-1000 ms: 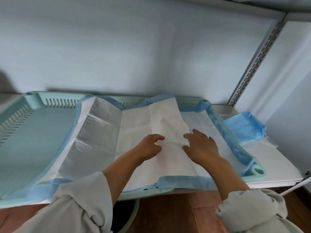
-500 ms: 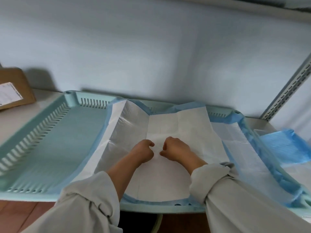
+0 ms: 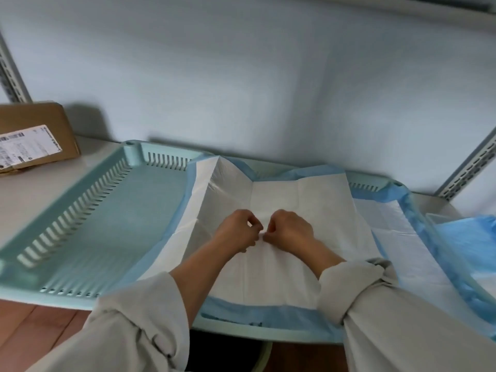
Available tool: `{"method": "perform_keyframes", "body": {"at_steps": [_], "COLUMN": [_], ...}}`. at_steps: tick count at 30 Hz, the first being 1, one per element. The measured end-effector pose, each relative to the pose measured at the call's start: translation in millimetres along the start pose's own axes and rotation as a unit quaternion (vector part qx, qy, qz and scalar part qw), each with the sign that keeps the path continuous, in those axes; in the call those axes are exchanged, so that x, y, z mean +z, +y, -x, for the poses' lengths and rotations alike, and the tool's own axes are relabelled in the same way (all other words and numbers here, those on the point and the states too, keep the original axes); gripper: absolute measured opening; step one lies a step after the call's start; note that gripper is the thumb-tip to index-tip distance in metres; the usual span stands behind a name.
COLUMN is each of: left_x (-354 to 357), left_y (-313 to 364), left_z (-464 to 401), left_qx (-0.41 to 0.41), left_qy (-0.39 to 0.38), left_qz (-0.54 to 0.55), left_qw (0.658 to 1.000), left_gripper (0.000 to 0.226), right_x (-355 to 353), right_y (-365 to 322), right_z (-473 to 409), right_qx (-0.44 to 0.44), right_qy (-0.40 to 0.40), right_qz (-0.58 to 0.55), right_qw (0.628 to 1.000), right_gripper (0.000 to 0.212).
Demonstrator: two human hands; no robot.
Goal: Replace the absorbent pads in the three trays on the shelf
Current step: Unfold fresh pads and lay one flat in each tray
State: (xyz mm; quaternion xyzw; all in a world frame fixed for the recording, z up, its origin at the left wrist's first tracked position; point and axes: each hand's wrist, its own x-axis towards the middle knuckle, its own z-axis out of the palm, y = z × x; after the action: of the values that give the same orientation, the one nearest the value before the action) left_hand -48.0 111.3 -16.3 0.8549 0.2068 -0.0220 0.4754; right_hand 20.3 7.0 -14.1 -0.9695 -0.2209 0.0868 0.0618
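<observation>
Both hands (image 3: 263, 232) seemingly pinching pad (image 3: 316, 210)

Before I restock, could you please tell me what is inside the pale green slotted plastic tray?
A white, blue-edged absorbent pad covers the pale green slotted plastic tray's right part; its left floor is bare. Anything beneath the pad is hidden.

Two bare forearms reach forward from rolled-up grey sleeves, converging toward twelve o'clock. The left hand (image 3: 239, 230) and right hand (image 3: 288, 229) sit knuckles up, side by side and nearly touching. Both have fingers curled inward, fingertips pinching at the white sheet beneath them where the hands meet.
</observation>
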Motion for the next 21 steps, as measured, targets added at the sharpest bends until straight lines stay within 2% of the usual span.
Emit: {"method": "perform_keyframes", "body": {"at_steps": [2,5,7,10,13,15,16,18,19,21], "left_x": [-5,-9,-10,-8,-7,-14,-19,-28,-33,-41], "left_y": [19,35,32,26,31,39,42,48,53,63], "left_z": [18,46,57,62,56,49,43,33,32,39], "left_qx": [-0.01,-0.084,-0.13,-0.162,-0.103,-0.065,-0.049,-0.032,-0.018,0.033], "left_qy": [-0.05,-0.231,-0.267,-0.186,0.005,0.097,0.112,0.09,0.064,0.003], "left_qz": [0.039,0.061,0.079,0.204,0.318,0.381,0.411,0.457,0.468,0.484], "left_qw": [0.998,0.967,0.952,0.947,0.943,0.917,0.903,0.884,0.881,0.875], "left_gripper": [0.035,0.064,0.076,0.091,0.09,0.107,0.118,0.126,0.125,0.101], "right_x": [-20,-52,-72,-90,-98,-103,-103,-102,-100,-97], "right_y": [-1,3,4,1,-3,-8,-10,-16,-18,-20], "right_z": [2,7,13,26,42,56,62,73,76,78], "right_qx": [0.01,0.032,0.046,0.054,0.052,0.042,0.027,-0.015,-0.034,-0.061], "right_qy": [0.052,0.13,0.179,0.228,0.244,0.246,0.245,0.244,0.247,0.255], "right_qz": [-0.062,-0.161,-0.247,-0.328,-0.345,-0.33,-0.315,-0.286,-0.276,-0.262], "right_qw": [0.997,0.978,0.951,0.915,0.905,0.91,0.917,0.926,0.928,0.929], "right_gripper": [0.024,0.014,0.016,0.015,0.014,0.014,0.012,0.014,0.017,0.017]}}
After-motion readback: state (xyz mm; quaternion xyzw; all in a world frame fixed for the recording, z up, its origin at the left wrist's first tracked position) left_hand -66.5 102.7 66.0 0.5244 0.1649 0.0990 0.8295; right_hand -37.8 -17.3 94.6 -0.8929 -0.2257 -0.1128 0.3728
